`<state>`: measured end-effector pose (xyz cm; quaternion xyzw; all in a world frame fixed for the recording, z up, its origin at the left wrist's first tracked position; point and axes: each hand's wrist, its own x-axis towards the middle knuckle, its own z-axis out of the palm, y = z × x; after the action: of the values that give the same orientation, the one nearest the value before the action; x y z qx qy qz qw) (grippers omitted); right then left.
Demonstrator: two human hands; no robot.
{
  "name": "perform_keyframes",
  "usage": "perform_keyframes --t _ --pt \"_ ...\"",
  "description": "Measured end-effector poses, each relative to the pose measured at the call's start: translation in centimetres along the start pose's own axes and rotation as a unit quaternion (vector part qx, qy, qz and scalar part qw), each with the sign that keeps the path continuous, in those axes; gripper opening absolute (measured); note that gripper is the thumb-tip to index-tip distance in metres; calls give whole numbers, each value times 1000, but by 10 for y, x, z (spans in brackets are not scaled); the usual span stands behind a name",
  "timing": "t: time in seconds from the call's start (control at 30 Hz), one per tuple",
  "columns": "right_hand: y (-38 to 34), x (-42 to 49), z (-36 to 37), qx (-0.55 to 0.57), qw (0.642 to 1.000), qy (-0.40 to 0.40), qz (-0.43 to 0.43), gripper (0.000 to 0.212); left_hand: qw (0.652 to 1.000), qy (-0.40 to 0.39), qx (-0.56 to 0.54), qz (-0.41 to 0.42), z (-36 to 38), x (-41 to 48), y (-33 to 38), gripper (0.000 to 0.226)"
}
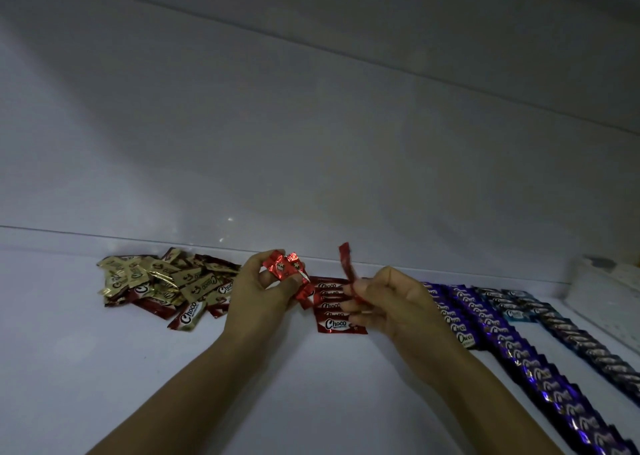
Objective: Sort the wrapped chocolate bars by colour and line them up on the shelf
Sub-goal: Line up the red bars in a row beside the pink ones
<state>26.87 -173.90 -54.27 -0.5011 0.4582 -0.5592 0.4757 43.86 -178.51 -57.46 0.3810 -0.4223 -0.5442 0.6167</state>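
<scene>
While my left hand [258, 295] grips a small bunch of red bars [284, 267] above the shelf [104, 368], my right hand [391, 302] pinches a single red bar [346, 260] upright by its lower end. The red row [337, 316] lies between my hands, so I judge this bar belongs at its near end. I should lay it flat, logo up, overlapping the front bar evenly and parallel to the purple row [519, 354] on the right. Gold and dark-red bars sit in a mixed pile [166, 281] on the left.

The white shelf [104, 368] is smooth and shiny. Behind it stands a plain white wall [311, 125]. The light is dim, with grey shadows. A white thing [604, 283] sits far right.
</scene>
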Motion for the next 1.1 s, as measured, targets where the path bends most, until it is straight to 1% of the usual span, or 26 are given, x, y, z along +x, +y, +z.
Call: perform_keyframes --t 0.13,0.23,0.3,0.37,0.43,0.47,0.57,0.63,0.67,0.73,0.77,0.87,0.97,1.0,1.1 --pt "2 1 -5 -48 999 -9 -2 23 1000 -1 28 8 1 0 -2 39" --pt "3 1 -6 -82 997 -2 -3 19 1000 -3 22 15 1 0 -2 35" --pt "3 2 -7 -79 997 16 -4 18 1000 -6 21 20 0 1 -2 31" --pt "1 2 -7 -46 999 20 -4 18 1000 -11 13 19 -1 1 -2 29" --pt "-2 1 -7 -42 999 24 -13 19 1000 -12 15 17 -1 0 -1 26" --pt "-2 0 -8 -52 998 24 -20 19 1000 -13 22 17 -1 0 -1 25" --pt "-2 0 -9 -92 995 22 -21 9 999 -11 42 23 0 -2 -1 21" --pt "1 1 -8 -152 986 45 -43 15 998 -11 49 29 0 -2 -1 16" --pt "3 2 -9 -208 973 52 -81 17 998 -12 53 33 0 -2 0 14" --pt "6 2 -11 -349 922 51 -158 10 997 -11 68 45 0 -2 0 10" --pt "8 2 -12 -393 902 44 -174 9 996 -10 76 51 0 -2 1 9" --pt "12 4 -16 -443 880 13 -170 9 995 -13 87 52 0 -3 1 11" --pt "19 6 -20 -548 815 1 -189 6 995 -13 87 47 2 -5 0 13" --pt "22 6 -20 -567 800 2 -197 6 995 -15 83 47 2 -5 0 13" --pt "26 9 -18 -595 779 6 -200 7 996 -19 72 52 3 -6 1 10"
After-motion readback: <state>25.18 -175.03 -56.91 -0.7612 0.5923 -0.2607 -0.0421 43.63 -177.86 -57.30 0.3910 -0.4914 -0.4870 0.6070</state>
